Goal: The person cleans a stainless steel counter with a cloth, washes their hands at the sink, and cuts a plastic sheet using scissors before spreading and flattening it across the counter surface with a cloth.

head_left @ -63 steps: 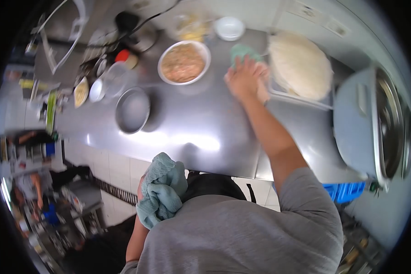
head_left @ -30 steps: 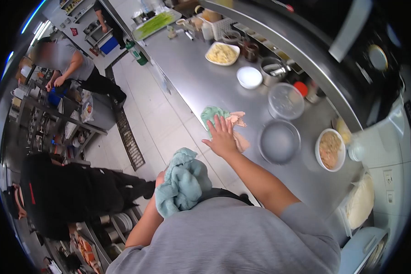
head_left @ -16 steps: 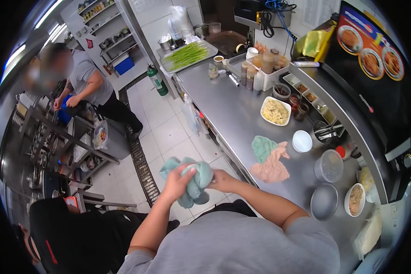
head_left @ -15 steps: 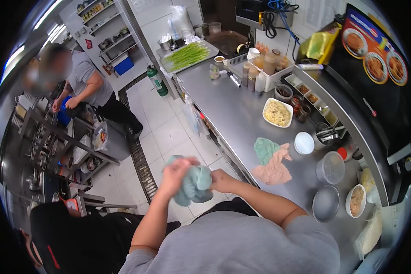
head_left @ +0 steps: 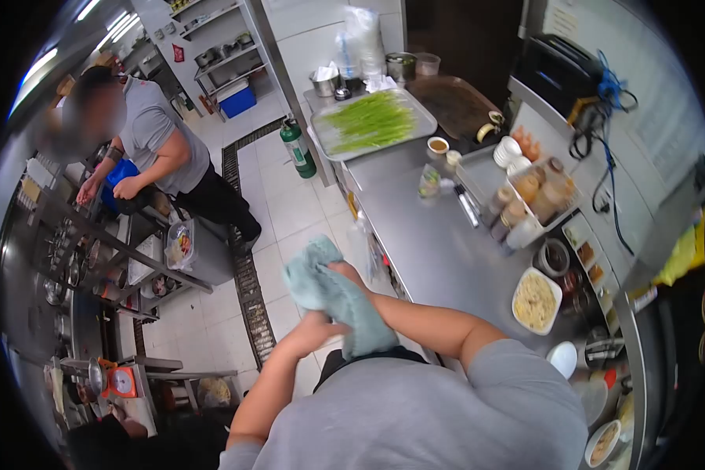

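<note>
A pale teal cloth (head_left: 315, 274) hangs bunched in front of my waist, its lower end reaching down against my shirt. My right hand (head_left: 352, 280) is closed on the cloth from the right, with part of the fingers hidden in its folds. From the lower left, my left hand (head_left: 315, 333) touches the cloth's edge. Blur on its fingers keeps me from telling whether they grip it. Both hands are above the floor, left of the steel counter (head_left: 439, 270).
Along the counter are a tray of green stalks (head_left: 372, 121), a basket of sauce bottles (head_left: 529, 200) and a white bowl of pale food (head_left: 536, 301). A co-worker (head_left: 160, 141) stands at the left shelving. A floor drain (head_left: 251, 313) and green extinguisher (head_left: 296, 149) are beyond.
The cloth has gone from a bunched ball to a longer, hanging shape. My right hand has moved up and left, my left hand lower. The view has turned, and the counter cloths are out of sight.
</note>
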The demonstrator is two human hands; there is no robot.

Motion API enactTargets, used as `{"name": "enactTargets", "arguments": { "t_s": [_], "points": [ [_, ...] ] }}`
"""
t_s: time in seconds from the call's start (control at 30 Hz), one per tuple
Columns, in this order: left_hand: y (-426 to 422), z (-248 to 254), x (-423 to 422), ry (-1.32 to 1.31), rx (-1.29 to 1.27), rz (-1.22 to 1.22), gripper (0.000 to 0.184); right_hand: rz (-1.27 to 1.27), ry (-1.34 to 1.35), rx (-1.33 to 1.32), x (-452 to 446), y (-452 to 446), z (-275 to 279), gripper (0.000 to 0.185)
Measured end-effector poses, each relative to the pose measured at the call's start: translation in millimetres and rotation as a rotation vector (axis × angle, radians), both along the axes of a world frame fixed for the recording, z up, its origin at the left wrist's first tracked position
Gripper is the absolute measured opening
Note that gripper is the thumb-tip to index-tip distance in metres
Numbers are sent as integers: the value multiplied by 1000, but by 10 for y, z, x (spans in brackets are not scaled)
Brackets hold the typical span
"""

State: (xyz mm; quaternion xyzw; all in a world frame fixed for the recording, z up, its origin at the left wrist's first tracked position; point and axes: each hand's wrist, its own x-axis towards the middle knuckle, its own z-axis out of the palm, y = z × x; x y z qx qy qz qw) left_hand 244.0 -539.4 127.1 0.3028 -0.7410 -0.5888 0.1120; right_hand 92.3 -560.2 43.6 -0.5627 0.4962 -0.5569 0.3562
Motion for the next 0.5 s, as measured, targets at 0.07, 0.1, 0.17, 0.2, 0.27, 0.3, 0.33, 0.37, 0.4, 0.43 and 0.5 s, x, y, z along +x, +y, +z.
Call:
{"name": "enactTargets", "arguments": {
  "t_s": [0.07, 0.1, 0.17, 0.2, 0.27, 0.3, 0.33, 0.37, 0.4, 0.43, 0.5],
  "points": [
    [-496, 188, 106, 250, 525, 251, 50, -173, 411, -193, -144, -520, 340, 31],
    [-737, 163, 222, 476, 725, 350, 55, -106, 438, -224, -98, -730, 495, 31],
    [-1265, -173, 330, 539, 733, 589, 49, 19, 493, -287, 34, -1180, 743, 31],
    [-1538, -335, 361, 568, 728, 706, 47, 167, 498, -291, 96, -1341, 827, 32],
    [-2107, -561, 349, 548, 663, 812, 46, 461, 493, -292, 253, -1620, 922, 33],
    [-2399, -571, 351, 547, 639, 804, 46, 489, 440, -298, 236, -1814, 978, 34],
    [-2717, -553, 364, 560, 633, 775, 45, 515, 397, -304, 130, -1991, 1050, 35],
    [-2992, -493, 396, 592, 650, 728, 45, 547, 360, -305, -9, -2129, 1137, 37],
    [-3261, -437, 441, 631, 678, 670, 45, 519, 281, -201, -204, -2283, 1290, 34],
    [-3544, -371, 450, 671, 709, 597, 44, 434, 238, -136, -446, -2458, 1368, 32],
    [-4046, -267, 442, 735, 803, 378, 44, 216, 242, -12, -951, -2793, 1414, 30]
  ]
}}
